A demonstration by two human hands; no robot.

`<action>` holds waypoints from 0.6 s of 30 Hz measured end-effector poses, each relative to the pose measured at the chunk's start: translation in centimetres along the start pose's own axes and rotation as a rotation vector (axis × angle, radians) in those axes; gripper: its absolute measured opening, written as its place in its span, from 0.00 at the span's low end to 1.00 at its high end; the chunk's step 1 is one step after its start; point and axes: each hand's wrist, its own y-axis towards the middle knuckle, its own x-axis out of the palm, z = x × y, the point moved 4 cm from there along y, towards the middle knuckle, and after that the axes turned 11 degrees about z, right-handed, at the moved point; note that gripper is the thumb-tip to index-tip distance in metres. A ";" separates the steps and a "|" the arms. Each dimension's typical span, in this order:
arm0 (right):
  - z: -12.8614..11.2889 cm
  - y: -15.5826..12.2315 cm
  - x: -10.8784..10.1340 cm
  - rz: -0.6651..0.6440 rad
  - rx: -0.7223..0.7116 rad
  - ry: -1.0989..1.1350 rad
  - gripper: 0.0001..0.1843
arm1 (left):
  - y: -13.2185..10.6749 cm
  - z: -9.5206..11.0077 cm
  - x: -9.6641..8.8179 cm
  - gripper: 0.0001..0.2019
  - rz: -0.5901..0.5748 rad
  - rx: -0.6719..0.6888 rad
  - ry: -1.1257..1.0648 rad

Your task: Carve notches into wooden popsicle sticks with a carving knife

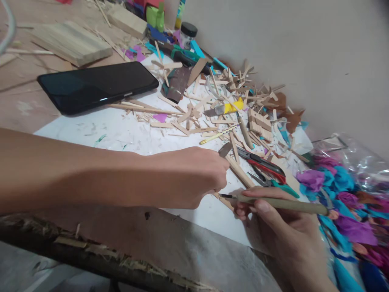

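Observation:
My left hand (209, 174) is closed in a fist low over the white paper (133, 132). What its fingers grip is hidden; a dull grey-brown, rounded piece (225, 149) shows at its knuckles, and I cannot tell whether the hand holds it. In my right hand (282, 227) is a slim tool with a wooden handle (288, 205), held much like a pen. Its thin dark metal tip (227, 196) points at my left fingers and nearly reaches them. Beyond both hands lie a red and black utility knife (264, 164) and green-handled scissors (282, 187).
A black phone (100, 87) rests at the left beside a wooden block (73, 42). Wood sticks and scraps (194, 113), a pencil (219, 134) and a yellow-wrapped blade (232, 106) litter the paper. Colourful crepe paper pieces (349, 198) crowd the right, near the wall (288, 40).

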 end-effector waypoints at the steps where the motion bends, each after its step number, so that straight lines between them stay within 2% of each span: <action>1: 0.3 -0.1 0.0 0.017 0.026 0.006 0.05 | 0.0 0.0 0.0 0.15 -0.011 -0.007 0.005; 5: 0.9 0.0 0.1 0.052 0.094 0.050 0.07 | 0.3 -0.2 0.2 0.12 -0.051 -0.048 -0.002; 11: 0.8 0.2 0.7 0.034 0.144 0.125 0.09 | 0.5 -0.2 0.0 0.13 -0.051 -0.063 -0.017; 18: 1.1 0.2 0.5 0.015 0.124 0.177 0.08 | 0.1 -0.2 -0.2 0.13 -0.078 -0.052 -0.013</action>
